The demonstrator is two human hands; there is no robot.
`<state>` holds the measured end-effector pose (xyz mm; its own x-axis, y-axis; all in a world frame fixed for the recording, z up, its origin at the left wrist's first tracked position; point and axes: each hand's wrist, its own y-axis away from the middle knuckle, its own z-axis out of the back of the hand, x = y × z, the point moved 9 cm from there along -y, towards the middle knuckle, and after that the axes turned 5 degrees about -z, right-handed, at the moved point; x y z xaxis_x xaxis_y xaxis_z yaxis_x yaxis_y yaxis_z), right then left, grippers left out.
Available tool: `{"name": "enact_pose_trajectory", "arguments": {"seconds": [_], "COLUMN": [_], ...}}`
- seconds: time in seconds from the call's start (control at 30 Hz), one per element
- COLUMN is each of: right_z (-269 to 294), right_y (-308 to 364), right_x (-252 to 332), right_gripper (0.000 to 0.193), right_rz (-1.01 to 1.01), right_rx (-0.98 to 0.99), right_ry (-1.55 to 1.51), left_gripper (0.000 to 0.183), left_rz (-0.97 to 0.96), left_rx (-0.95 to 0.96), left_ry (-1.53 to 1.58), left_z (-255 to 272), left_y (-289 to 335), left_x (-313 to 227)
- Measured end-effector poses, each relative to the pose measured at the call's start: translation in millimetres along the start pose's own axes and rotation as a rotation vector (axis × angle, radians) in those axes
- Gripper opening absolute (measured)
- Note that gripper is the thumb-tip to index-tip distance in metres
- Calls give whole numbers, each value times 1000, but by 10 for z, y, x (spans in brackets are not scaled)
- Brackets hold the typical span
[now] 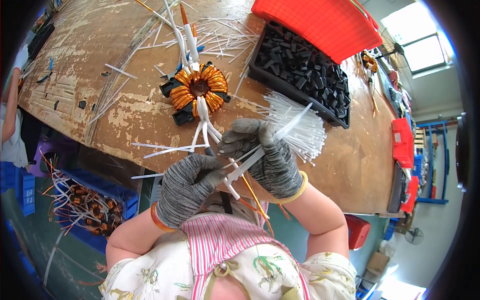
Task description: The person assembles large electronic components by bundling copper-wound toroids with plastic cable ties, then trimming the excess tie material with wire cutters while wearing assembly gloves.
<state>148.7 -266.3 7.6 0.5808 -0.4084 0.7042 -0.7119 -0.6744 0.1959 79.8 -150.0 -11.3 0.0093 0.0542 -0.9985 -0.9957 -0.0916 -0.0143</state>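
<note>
A ring-shaped coil (198, 90) wound in copper wire lies on the bench, with black plastic pieces at its edge. White-sleeved leads (201, 112) run from it toward me, passing between my hands. My right hand (272, 160), in a grey knit glove, is curled around several white cable ties (246, 167) that cross its palm. My left hand (190, 187), gloved alike, has its fingers bent together beside the leads. What its fingertips pinch is hidden. More white cable ties (167, 150) stick out to the left, near that hand.
A black bin (260, 67) of small black plastic pieces stands at the far right, a red basket (325, 25) beyond it. A heap of white cable ties (300, 127) lies before the bin. Lower left, a blue crate (127, 202) holds coils. Another person's arm (12, 100) shows far left.
</note>
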Motion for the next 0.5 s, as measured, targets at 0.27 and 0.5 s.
{"name": "enact_pose_trajectory", "arguments": {"seconds": [0.27, 0.5], "right_z": [72, 494], "right_y": [87, 73], "right_x": [-84, 67], "right_gripper": [38, 32], "right_rz": [-244, -137], "right_rx": [-25, -235], "right_ry": [518, 666], "left_gripper": [15, 19], "left_rz": [-412, -627], "left_rx": [-46, -133], "left_ry": [-486, -819], "left_z": [81, 70], "left_y": [30, 177], "left_x": [-377, -466]}}
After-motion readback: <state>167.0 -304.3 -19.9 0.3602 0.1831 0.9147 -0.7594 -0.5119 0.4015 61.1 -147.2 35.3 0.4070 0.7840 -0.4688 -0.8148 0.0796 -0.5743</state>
